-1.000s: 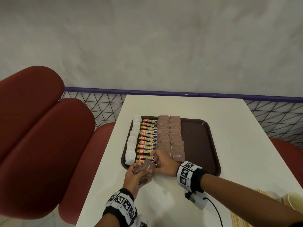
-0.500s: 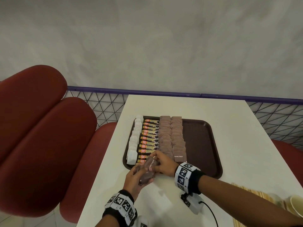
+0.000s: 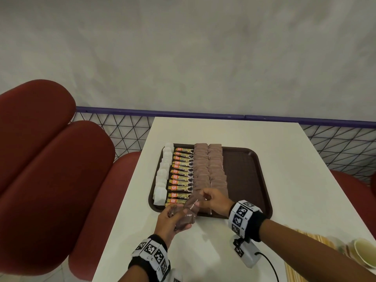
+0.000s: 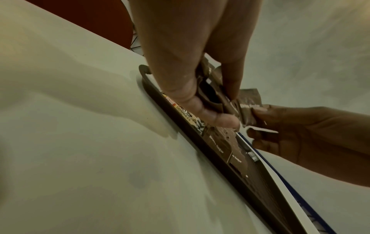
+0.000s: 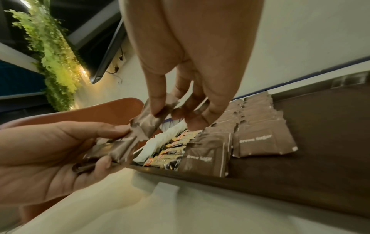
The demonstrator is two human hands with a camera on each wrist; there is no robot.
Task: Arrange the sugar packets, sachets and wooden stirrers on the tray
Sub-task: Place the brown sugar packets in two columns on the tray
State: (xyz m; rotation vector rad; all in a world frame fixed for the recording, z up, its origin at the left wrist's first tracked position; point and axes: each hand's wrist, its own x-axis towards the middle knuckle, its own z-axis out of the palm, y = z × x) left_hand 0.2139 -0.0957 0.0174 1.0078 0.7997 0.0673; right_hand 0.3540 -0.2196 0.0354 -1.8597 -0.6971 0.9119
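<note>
A dark brown tray (image 3: 246, 176) on the white table carries a column of white sachets (image 3: 162, 178), a column of orange-and-black granule sticks (image 3: 182, 176) and two columns of brown sugar packets (image 3: 209, 165). At the tray's near-left corner my left hand (image 3: 171, 218) grips a small bundle of brown sugar packets (image 3: 186, 220). My right hand (image 3: 212, 200) pinches the top edge of one brown sugar packet (image 3: 192, 202) from that bundle, lifted just above the near rim. In the right wrist view this pinched packet (image 5: 149, 120) still touches the bundle (image 5: 118, 147). Wooden stirrers (image 3: 309, 241) lie at the table's near right.
A paper cup (image 3: 365, 254) stands at the near-right table edge beside the stirrers. Red padded seats (image 3: 50, 169) flank the table on the left, and a wire mesh barrier (image 3: 122, 129) with a purple rail runs behind it. The tray's right half (image 3: 246, 188) is bare.
My right hand has drawn one brown sugar packet up and away from the bundle in my left hand. The head view has shifted slightly, bringing the stirrers and the cup further into sight.
</note>
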